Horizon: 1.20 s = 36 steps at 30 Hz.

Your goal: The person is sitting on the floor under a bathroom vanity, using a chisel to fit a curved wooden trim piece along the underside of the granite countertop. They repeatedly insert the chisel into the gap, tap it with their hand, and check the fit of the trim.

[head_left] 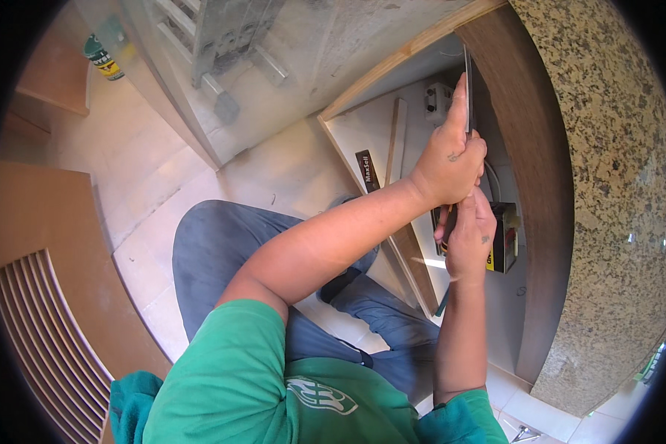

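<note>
Reaches both hands into the cabinet (pixel 533 133). Grips a thin strip (pixel 469 89) in the left hand (pixel 451 159), with one finger laid straight along it and the rest curled. Curls the right hand (pixel 471 229) just below the left; cannot tell the contents of those partly hidden fingers. Has a box (pixel 506 238) just right of the right fingers, a white device (pixel 437 102) beside the left fingertip, a slat (pixel 396 140) farther left, and granite (pixel 614 185) well right of both.
</note>
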Each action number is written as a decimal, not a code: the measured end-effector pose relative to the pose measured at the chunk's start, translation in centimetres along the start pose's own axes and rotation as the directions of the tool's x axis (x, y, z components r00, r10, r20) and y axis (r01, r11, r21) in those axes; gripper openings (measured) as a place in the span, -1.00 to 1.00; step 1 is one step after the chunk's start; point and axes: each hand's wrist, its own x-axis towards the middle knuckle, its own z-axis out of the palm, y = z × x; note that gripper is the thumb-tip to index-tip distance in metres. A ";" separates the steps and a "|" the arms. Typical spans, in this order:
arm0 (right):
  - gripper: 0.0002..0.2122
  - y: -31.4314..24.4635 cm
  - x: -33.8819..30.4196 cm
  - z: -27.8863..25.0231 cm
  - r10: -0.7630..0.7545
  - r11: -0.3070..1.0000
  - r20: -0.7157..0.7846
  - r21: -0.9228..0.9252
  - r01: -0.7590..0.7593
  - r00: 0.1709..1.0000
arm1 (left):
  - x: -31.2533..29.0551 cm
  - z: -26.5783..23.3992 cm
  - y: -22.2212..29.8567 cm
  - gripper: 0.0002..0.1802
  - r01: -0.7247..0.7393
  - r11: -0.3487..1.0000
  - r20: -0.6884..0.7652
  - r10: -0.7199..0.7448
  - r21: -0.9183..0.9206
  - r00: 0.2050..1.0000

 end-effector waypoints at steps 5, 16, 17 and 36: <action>-0.61 1.0 -0.8 -0.9 0.021 1.000 -0.014 -0.017 -0.021 1.000 | -0.3 0.3 -1.1 -0.01 -0.046 0.999 -0.013 0.046 -0.009 0.999; -0.62 -0.5 -1.4 -0.4 0.039 0.999 -0.020 -0.022 -0.039 0.999 | -1.3 0.7 0.1 -0.02 -0.004 1.000 0.013 0.004 -0.015 1.000; -0.62 -0.8 -0.9 -0.1 0.021 1.000 0.000 -0.008 -0.021 1.000 | -0.7 0.3 0.1 -0.02 -0.005 1.000 -0.005 0.005 -0.018 1.000; -0.62 -1.5 -0.6 1.0 -0.011 1.000 -0.009 -0.010 0.011 1.000 | -0.2 -0.2 0.8 -0.02 -0.022 0.997 -0.008 0.022 -0.074 1.000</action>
